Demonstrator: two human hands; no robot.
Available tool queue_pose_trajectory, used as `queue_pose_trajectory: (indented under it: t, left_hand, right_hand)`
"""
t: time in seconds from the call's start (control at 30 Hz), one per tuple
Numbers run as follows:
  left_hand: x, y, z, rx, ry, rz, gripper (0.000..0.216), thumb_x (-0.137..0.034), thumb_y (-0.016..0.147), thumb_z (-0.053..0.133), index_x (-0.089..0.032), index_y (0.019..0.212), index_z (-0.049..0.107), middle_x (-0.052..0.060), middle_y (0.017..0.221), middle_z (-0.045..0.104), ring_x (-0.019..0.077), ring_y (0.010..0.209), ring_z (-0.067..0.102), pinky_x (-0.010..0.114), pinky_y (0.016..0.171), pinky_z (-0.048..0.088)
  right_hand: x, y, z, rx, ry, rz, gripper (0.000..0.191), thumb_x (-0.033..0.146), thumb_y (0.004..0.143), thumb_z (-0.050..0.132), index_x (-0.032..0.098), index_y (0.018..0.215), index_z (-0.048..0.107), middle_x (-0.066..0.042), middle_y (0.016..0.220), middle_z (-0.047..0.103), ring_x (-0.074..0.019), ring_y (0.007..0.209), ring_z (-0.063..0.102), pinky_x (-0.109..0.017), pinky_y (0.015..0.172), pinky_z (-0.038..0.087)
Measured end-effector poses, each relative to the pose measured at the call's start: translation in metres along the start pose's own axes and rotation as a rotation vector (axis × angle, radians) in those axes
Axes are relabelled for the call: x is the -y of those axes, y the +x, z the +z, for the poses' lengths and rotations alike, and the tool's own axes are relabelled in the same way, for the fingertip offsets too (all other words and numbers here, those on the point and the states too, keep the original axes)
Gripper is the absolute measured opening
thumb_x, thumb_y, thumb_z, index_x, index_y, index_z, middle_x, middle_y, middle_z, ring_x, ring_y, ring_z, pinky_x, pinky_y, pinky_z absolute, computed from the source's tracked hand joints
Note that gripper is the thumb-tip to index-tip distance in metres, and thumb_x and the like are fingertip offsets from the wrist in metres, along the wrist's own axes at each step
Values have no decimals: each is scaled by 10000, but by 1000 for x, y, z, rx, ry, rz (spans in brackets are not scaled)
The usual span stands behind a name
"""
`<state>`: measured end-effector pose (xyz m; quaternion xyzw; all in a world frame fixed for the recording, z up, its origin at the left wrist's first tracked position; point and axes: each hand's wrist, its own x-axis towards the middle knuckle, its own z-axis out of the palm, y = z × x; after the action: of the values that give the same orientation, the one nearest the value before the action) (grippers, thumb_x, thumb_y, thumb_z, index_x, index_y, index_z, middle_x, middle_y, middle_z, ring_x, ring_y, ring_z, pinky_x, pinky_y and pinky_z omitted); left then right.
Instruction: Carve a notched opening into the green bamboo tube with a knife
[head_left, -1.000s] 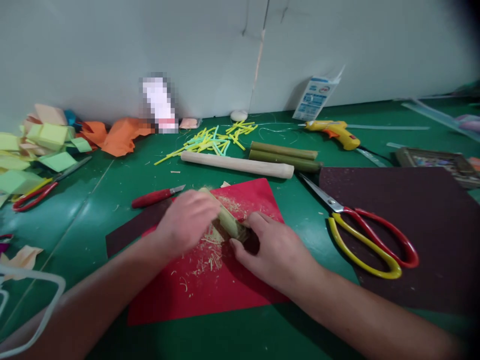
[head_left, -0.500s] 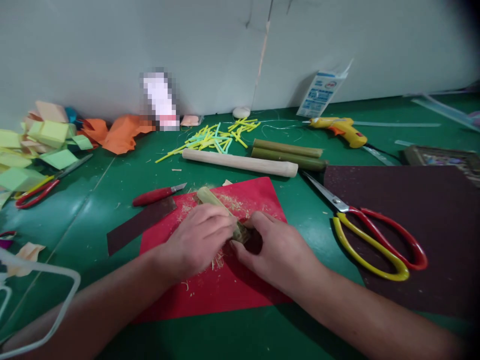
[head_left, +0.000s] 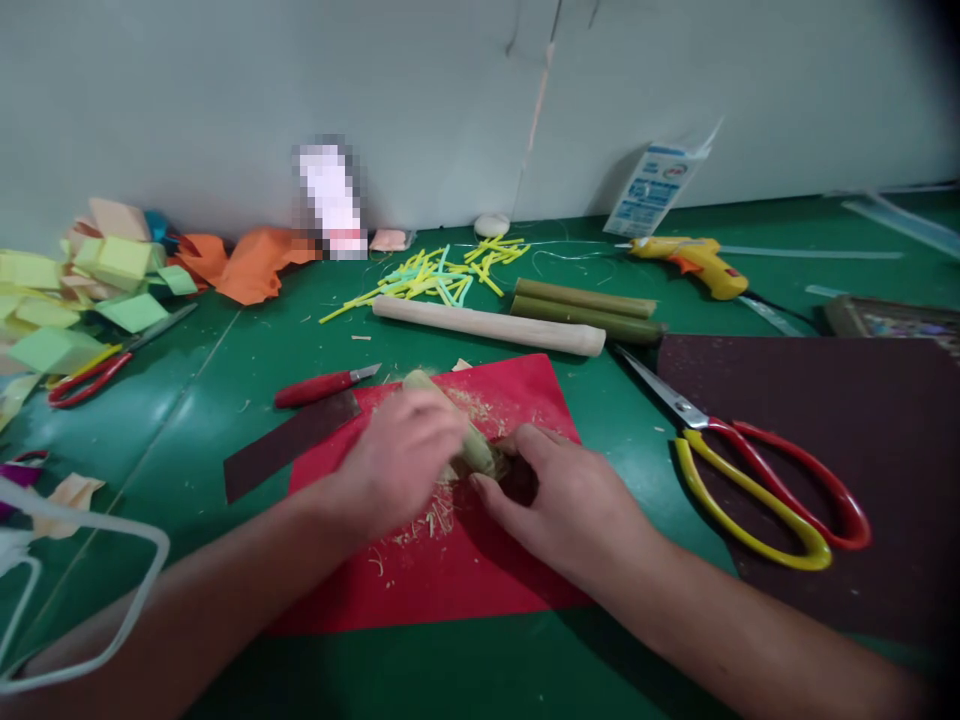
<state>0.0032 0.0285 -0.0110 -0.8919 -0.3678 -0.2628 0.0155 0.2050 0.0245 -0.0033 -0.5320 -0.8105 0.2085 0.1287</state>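
A short green bamboo piece lies slantwise over the red sheet, amid pale shavings. My right hand grips its near end between thumb and fingers. Over its middle is my left hand, blurred by motion; whether its fingers touch the bamboo I cannot tell. Left of the sheet lie a red-handled craft knife and a dark brown strip, which overlaps the sheet's corner.
Behind are a peeled pale stick, two green bamboo lengths and yellow and green strips. Large scissors rest partly on a brown sheet at right. A yellow glue gun lies near the wall; folded papers pile up left.
My left hand has shifted off the bamboo's near part, uncovering more of it. The right hand keeps its grip. The whole view has moved slightly.
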Motion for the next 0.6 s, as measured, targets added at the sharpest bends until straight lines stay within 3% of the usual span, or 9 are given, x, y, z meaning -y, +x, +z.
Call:
queue_pose_trajectory:
  t: [0.1,0.33,0.47,0.6]
  left_hand:
    - [-4,1,0,9,-53,47,193,-174,896,455,-137,996,615,41,1028,653,185,1000,509,339,889,435]
    - [16,6,-5,-91,-17,-79,164,-142,862,525,-158,981,637,31,983,674,187,995,516,373,878,451]
    - [5,9,-3,-110,-18,-100,161,-150,858,533,-162,977,641,32,964,681,193,985,522,387,880,451]
    - [-11,11,-1,-15,-111,-30,169,-158,882,480,-164,924,644,35,987,670,180,998,525,359,888,448]
  right_hand:
    - [-1,0,-1,14,12,4,188,404,746,537,219,750,506,5,668,599,-149,566,523,-268,492,311]
    - [-5,0,-2,-16,16,-55,238,378,727,592,216,887,523,-15,828,616,-186,705,585,-289,565,378]
    - [-8,-1,0,-14,43,-53,197,352,732,603,212,849,531,-13,808,617,-183,706,588,-294,586,390]
    - [-10,0,1,-27,76,-63,177,338,727,615,213,826,540,-8,795,621,-174,702,583,-285,588,388]
